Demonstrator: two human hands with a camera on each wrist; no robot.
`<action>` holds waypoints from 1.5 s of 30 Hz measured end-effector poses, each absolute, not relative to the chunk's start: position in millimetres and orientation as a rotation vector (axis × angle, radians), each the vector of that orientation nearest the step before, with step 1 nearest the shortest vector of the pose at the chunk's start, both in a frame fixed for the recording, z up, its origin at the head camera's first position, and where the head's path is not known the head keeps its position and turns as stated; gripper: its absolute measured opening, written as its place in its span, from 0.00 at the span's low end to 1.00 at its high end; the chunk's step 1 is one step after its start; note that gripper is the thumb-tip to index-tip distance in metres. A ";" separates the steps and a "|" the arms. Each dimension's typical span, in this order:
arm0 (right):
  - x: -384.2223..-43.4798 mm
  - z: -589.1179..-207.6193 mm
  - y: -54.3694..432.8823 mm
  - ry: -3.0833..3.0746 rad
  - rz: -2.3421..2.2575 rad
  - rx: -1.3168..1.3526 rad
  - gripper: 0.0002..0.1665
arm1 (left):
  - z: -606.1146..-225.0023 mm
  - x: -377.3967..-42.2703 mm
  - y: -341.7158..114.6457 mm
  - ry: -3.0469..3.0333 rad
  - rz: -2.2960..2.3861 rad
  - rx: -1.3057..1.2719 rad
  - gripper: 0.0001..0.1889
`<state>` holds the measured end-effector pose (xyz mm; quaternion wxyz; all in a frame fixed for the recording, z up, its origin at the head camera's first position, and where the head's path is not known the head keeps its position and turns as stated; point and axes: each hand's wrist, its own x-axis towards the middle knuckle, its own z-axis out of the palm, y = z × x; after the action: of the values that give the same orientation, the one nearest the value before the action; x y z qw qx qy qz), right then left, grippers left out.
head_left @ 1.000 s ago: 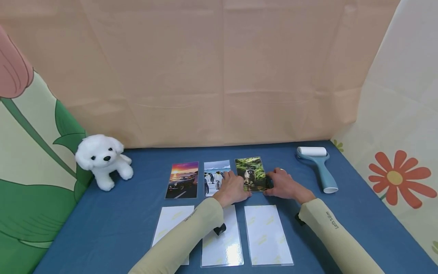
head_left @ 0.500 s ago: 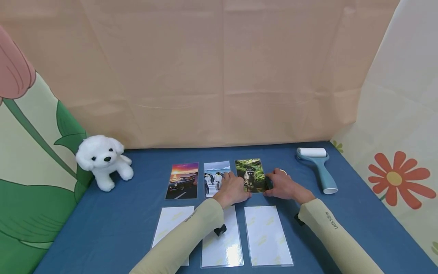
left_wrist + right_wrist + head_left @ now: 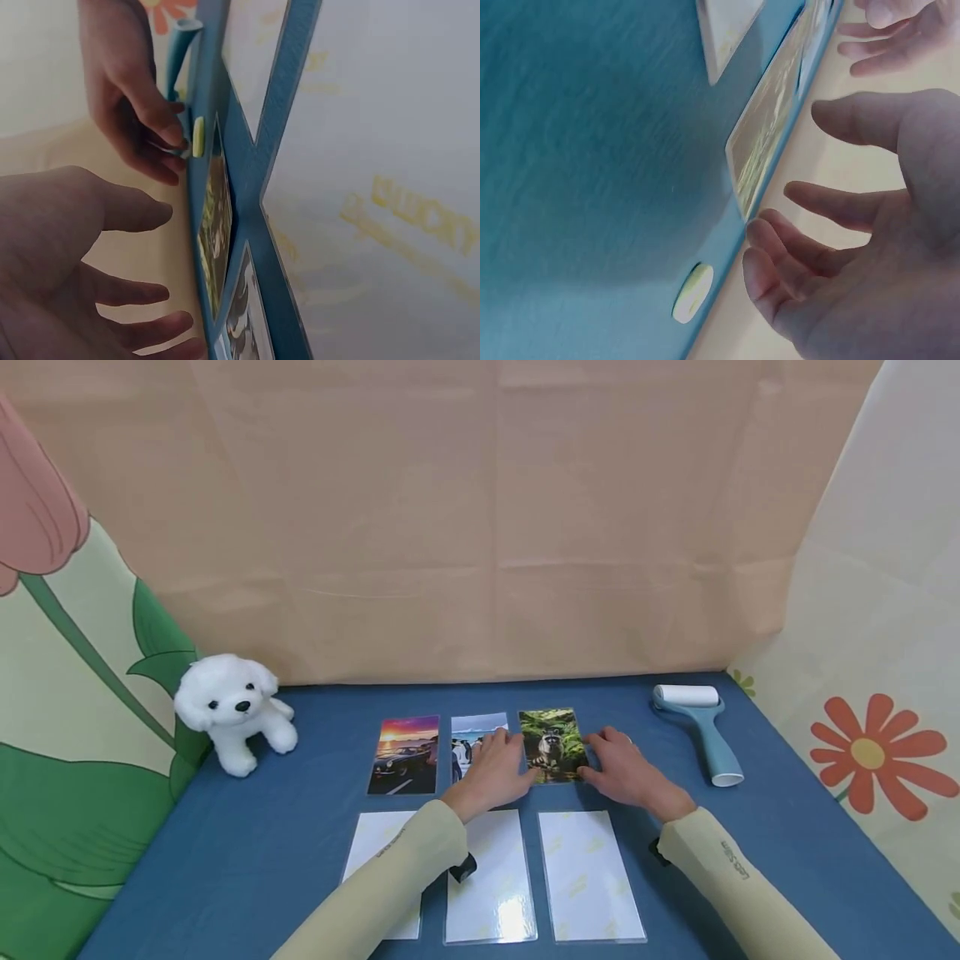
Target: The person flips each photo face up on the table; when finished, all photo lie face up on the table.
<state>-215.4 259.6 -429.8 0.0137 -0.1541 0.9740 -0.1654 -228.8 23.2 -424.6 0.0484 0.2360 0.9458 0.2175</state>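
Note:
A glossy raccoon photo [image 3: 551, 745] lies on the blue table between my two hands. My left hand [image 3: 491, 777] hovers over the lower part of the penguin photo [image 3: 474, 723], its fingers spread and holding nothing in the left wrist view. Just right of the raccoon photo is my right hand [image 3: 626, 772]; in the right wrist view its fingers are loosely bent with nothing between them. A sunset car photo [image 3: 405, 756] lies at the left of the row. Nearer me lie white-backed sheets, the right one [image 3: 591, 877] fully visible, the others partly under my left arm.
A white plush dog [image 3: 234, 710] sits at the back left. At the back right lies a blue-handled roller [image 3: 701, 731]. A small pale green oval thing [image 3: 694, 292] rests on the table near my right hand. A tan backdrop [image 3: 495, 527] closes off the rear.
My left hand has lifted and drawn left from the raccoon photo's lower edge. My right hand has loosened its fingers beside the photo's right edge. The photos have stayed in place.

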 end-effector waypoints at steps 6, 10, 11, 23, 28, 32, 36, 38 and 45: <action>-205.1 -430.3 251.9 3.093 -0.545 -0.579 0.27 | -424.1 -218.3 6.3 2.886 0.648 0.735 0.32; -199.7 -429.0 245.5 3.105 -0.544 -0.655 0.26 | -423.0 -210.2 -6.2 2.888 0.694 0.703 0.33; -198.5 -428.4 243.9 3.104 -0.546 -0.666 0.26 | -422.0 -208.4 -9.3 2.887 0.707 0.691 0.33; -179.0 -415.8 224.0 3.097 -0.528 -0.755 0.27 | -417.6 -185.8 -45.8 2.945 0.758 0.629 0.34; -169.6 -409.6 214.9 3.091 -0.528 -0.797 0.27 | -415.8 -173.7 -57.0 2.961 0.741 0.590 0.35; -163.6 -409.3 206.6 3.067 -0.567 -0.859 0.27 | -415.1 -164.3 -63.1 2.969 0.732 0.574 0.34; -158.8 -410.6 195.8 3.036 -0.583 -0.878 0.28 | -418.6 -155.2 -71.8 2.985 0.713 0.546 0.33; -155.9 -410.8 190.7 3.021 -0.580 -0.875 0.29 | -420.0 -150.6 -76.6 2.993 0.709 0.519 0.33; -145.5 -410.9 170.5 2.994 -0.536 -0.920 0.28 | -420.9 -137.7 -88.0 3.006 0.693 0.467 0.33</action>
<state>-145.5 170.5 -410.9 -0.0182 -0.2894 0.9421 -0.1687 -137.7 -88.0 -420.9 0.0107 0.1498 0.9634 0.2221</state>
